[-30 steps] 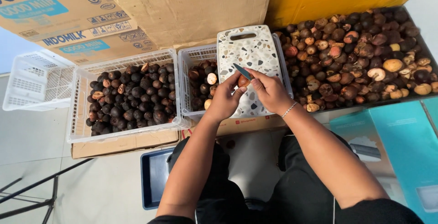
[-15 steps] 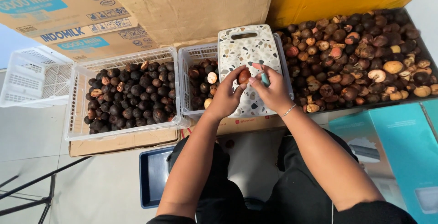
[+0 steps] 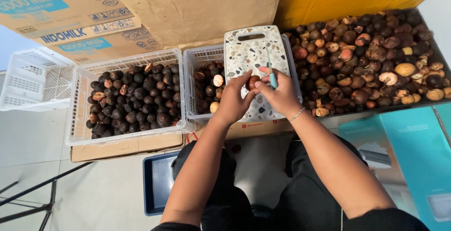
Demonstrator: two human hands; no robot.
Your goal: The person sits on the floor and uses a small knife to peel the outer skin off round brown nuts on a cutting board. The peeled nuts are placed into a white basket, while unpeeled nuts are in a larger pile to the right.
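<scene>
The nut [image 3: 252, 81], a small brown round one, is between the two hands, over the near part of the speckled cutting board [image 3: 253, 47]. The left hand [image 3: 232, 100] closes its fingers around the nut and holds it from the left side. The right hand [image 3: 281, 94] grips a small knife [image 3: 269, 67] with a teal handle, fingers folded tight on it, and the blade points away toward the far edge of the board.

How far the work is, I judge from the containers. The big dark tray [image 3: 437, 52] at the right is still full of brown nuts, some already pale and cut. The white basket [image 3: 188, 83] under the left edge of the board holds only a few dark nuts, and the wider white basket [image 3: 77, 118] left of it is nearly full of very dark ones. An empty-looking white basket [image 3: 28, 78] stands at the far left. So I think much remains to do.

The board lies across a basket rim and the tray edge. Cardboard boxes [image 3: 197, 5] stand behind, one flat box [image 3: 127, 146] under the baskets. The floor [image 3: 94, 193] is pale tile, with a dark blue tray [image 3: 157, 184] near the person's knees and a teal box [image 3: 404, 141] at the right.
</scene>
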